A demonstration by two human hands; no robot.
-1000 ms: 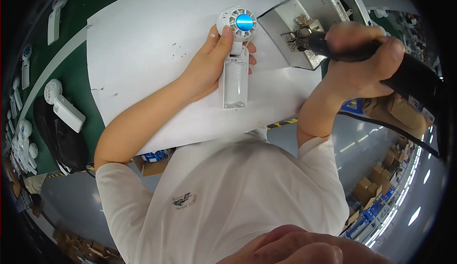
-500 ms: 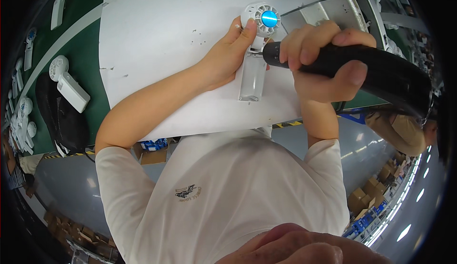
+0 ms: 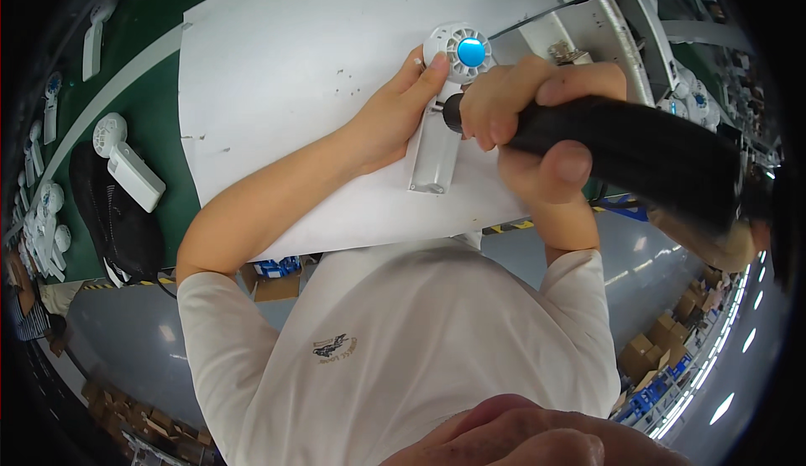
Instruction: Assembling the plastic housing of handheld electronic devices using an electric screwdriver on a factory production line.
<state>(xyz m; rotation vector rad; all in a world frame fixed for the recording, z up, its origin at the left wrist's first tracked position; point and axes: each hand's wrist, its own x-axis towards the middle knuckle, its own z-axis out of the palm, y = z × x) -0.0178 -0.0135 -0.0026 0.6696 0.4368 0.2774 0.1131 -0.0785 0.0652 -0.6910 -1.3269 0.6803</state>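
Note:
A white handheld fan (image 3: 435, 159) with a blue disc at the centre of its round head lies over a white sheet. My left hand (image 3: 396, 113) is closed around its neck, thumb at the edge of the fan head. The fan's handle shows an open hollow. In my right hand (image 3: 533, 117) is a black electric screwdriver (image 3: 638, 143), its fingers wrapped round the front part. The screwdriver's bit reaches the neck area just under the fan head; the exact contact point is too small to make out.
The white sheet (image 3: 260, 96) covers the green bench. Right of it stands a metal tray (image 3: 621, 46) with small metal parts. At left, another white fan (image 3: 130, 164) rests against a black pouch (image 3: 96, 206). More fans (image 3: 46, 222) lie at the far left.
The view has shifted slightly, so the bench sits lower in it. My right hand and screwdriver have moved left and down, and the fan's handle end has swung a little left.

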